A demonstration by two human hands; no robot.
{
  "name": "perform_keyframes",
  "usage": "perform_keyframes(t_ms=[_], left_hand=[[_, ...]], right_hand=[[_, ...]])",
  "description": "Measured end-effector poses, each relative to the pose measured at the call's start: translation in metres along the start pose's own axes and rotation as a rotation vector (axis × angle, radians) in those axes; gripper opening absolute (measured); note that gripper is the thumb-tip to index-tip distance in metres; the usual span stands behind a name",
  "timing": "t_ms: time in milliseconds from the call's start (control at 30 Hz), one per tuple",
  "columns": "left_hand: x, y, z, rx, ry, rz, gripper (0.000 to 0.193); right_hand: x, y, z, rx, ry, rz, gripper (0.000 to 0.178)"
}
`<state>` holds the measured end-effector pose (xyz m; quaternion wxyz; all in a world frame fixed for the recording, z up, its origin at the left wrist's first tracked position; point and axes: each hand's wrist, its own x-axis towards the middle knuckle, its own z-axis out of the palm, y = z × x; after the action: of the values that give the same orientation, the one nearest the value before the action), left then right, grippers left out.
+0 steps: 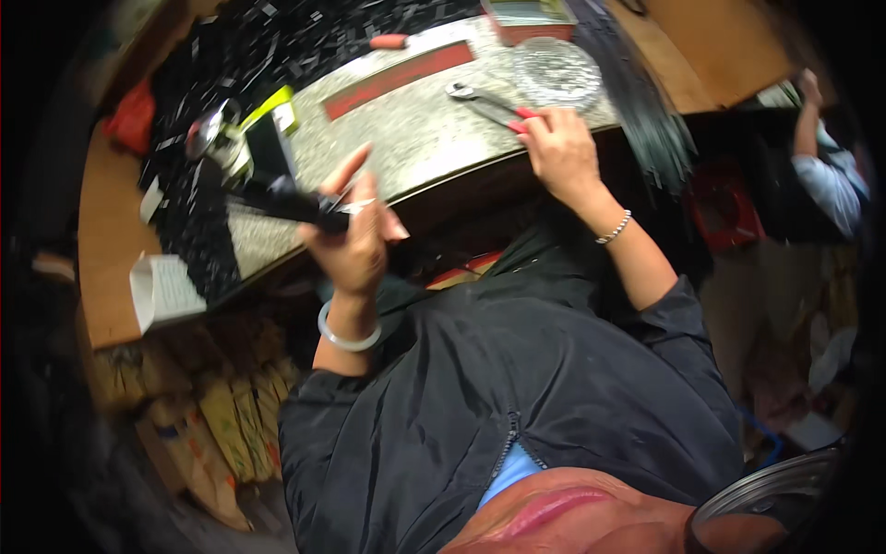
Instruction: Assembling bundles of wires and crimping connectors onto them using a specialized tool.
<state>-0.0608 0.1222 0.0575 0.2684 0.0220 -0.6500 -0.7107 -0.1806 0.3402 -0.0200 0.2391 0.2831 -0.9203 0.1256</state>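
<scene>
My left hand [355, 235] is raised at the front edge of the speckled worktop [415, 138]. Its thumb and fingers close around a black strip-like piece [286, 201] that points left and is smeared by motion, so its exact kind is unclear. To the right, my right hand [565, 157] grips the red handles of a pair of pliers [484, 102]. The metal jaws point left and away from me, over the worktop. Just beyond that hand is a clear round dish [556, 74] with small shiny bits in it.
Black pieces lie in a large heap [295, 42] at the back and left. Near it are a yellow-green box [281, 109], a shiny metal object [214, 129] and a red bar [401, 80]. Dark strips [655, 129] hang over the right edge. Another person's arm [810, 125] shows far right.
</scene>
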Motion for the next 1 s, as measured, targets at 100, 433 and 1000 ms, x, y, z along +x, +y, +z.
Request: perform_keyframes(t_ms=[100,433,1000], left_hand=[[0.002,0.002,0.005,0.036,-0.031,0.041,0.025],[0.008,-0.006,0.003,0.062,-0.008,0.022,0.023],[-0.004,0.000,-0.001,-0.050,-0.120,0.173,0.021]], right_hand=[[0.003,-0.003,-0.009,0.057,-0.015,0.035,0.018],[0.008,-0.049,-0.126,0.308,-0.042,-0.300,0.038],[-0.003,-0.048,-0.133,1.736,-1.333,0.567,0.017]])
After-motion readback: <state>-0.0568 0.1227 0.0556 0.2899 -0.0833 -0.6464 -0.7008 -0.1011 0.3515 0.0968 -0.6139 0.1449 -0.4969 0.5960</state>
